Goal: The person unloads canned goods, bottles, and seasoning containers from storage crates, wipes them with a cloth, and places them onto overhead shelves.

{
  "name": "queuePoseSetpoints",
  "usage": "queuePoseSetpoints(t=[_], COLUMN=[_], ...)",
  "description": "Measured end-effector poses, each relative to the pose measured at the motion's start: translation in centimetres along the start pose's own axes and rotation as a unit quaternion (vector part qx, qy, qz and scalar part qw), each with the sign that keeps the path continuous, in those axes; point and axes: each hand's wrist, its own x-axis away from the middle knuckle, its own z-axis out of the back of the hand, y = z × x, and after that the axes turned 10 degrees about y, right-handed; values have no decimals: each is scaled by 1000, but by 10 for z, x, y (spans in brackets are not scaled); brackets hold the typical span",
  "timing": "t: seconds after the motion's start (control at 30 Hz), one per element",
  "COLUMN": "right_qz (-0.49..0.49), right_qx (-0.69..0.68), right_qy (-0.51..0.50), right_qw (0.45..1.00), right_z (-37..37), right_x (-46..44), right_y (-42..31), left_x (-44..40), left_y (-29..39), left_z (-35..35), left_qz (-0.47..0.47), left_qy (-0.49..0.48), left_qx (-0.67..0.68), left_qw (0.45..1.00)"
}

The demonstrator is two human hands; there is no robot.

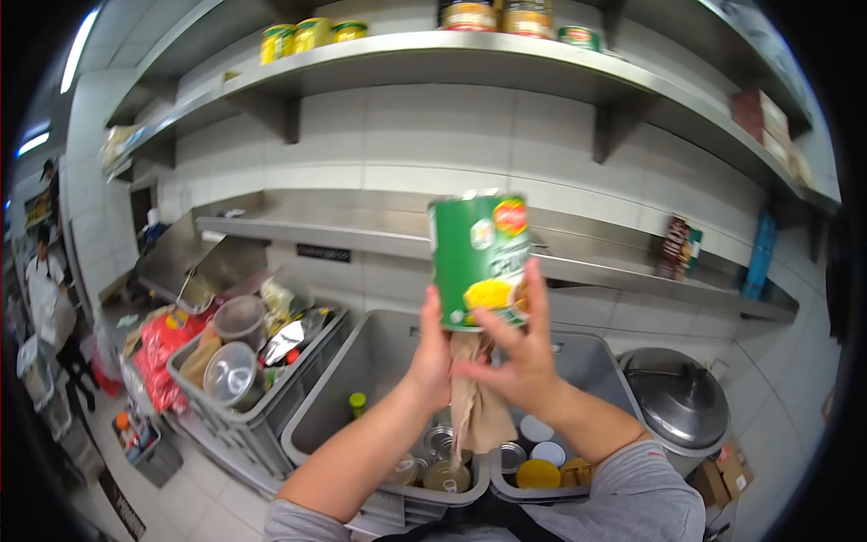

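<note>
A large green can (479,262) with a yellow fruit picture on its label is held upright in front of the steel shelf. My left hand (433,352) grips its lower left side. My right hand (519,352) is at its lower right, fingers against the label. A brown cloth (480,417) hangs below the can between my hands. Beneath are two grey bins; the left bin (312,425) holds several cans (447,476) and a small item with a green cap (358,403). In the right bin (591,352) are more cans and a yellow lid (538,474).
Yellow cans (312,34) stand on the upper shelf (406,59). A crate (262,411) with plastic containers is at left, a lidded steel pot (677,397) at right. A blue bottle (759,257) stands on the lower shelf. A person (45,280) is at far left.
</note>
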Motion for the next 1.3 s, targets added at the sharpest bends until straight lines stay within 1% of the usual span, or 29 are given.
queuePoseSetpoints(t=[0.03,0.07,0.13,0.17,0.2,0.23,0.27,0.3,0.33,0.37,0.43,0.53,0.6,0.63,0.67,0.73,0.8,0.83,0.87,0.9,0.93,0.97,1.0,1.03,1.07,1.1,1.17,1.23,1.3], right_qz=[29,63,116,142,170,186,200,222,244,246,250,220,151,142,140,31,45,88,125,93,47,9,1,-13,0,-9,-126,-95,-73], right_qx=[25,47,120,119,115,173,227,274,319,344,359,380,335,386,384,547,454,397,333,174,12,20,-6,-30,-88,-166,-114,-26,46], right_qy=[84,166,261,283,305,314,323,332,340,335,331,306,220,178,171,165,196,220,240,194,148,101,-5,-111,-280,-357,-631,-709,-882], right_qw=[996,983,951,941,930,915,897,875,850,842,836,845,904,894,896,820,868,887,903,961,988,995,1000,993,956,919,757,698,463], right_z=[14,28,72,89,104,121,138,154,170,183,204,220,219,213,210,201,201,190,166,122,81,48,17,-14,-51,-98,-179,-253,-311], right_x=[-8,-19,-56,-76,-99,-123,-148,-174,-199,-220,-252,-271,-263,-257,-256,-252,-257,-255,-245,-222,-192,-152,-110,-67,-29,14,90,211,307], right_y=[17,35,57,70,83,96,111,130,151,174,220,294,338,353,358,366,362,354,328,270,215,207,174,141,88,78,86,131,164], left_x=[-12,-24,-47,-46,-40,-37,-36,-31,-25,-22,-18,1,11,16,20,31,42,48,51,51,54,60,63,69,71,73,72,75,76], left_y=[6,21,37,46,58,64,65,66,66,64,58,62,69,72,73,73,69,62,51,35,22,11,-1,-17,-28,-27,-20,-22,-20], left_z=[-31,-48,-83,-100,-118,-127,-125,-118,-108,-95,-60,-20,10,26,45,75,103,115,137,174,201,204,222,239,249,247,231,234,231], left_qz=[-41,-74,-221,-221,-221,-220,-224,-256,-288,-291,-350,-325,-330,-333,-356,-285,-271,-242,-252,-268,-271,-206,-177,-182,-188,-180,-185,-171,-149], left_qy=[-33,-101,-101,-107,-67,-24,-22,-8,9,16,35,102,147,171,195,285,329,351,373,387,397,424,445,444,435,440,400,381,363], left_qx=[-11,-109,-262,-263,-315,-365,-365,-410,-453,-454,-550,-579,-603,-602,-612,-490,-463,-406,-423,-425,-467,-400,-434,-525,-610,-608,-629,-649,-663], left_qw=[999,986,934,933,921,904,903,875,844,842,758,741,711,705,679,773,777,808,787,773,742,786,763,703,636,636,641,636,638])
